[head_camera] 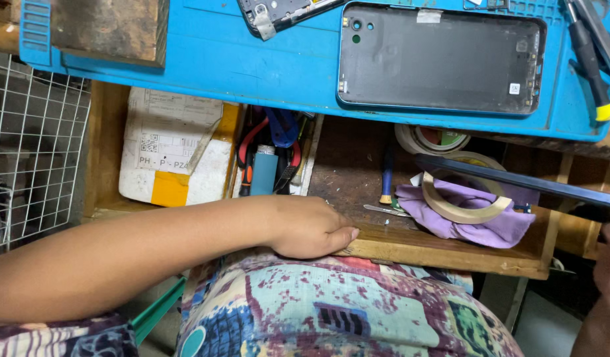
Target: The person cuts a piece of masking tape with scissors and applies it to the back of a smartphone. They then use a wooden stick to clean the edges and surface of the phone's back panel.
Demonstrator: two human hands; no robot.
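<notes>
L hand (311, 228) is resting curled, holding nothing, on wooden drawer (411, 251) front edge; R hand (609, 264) is gripping dark phone (516, 180) w/ fingers closed.

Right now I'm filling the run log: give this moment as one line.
left hand: rests on drawer front edge | right hand: holds dark phone over open drawer | blue mat: phone back cover
</notes>
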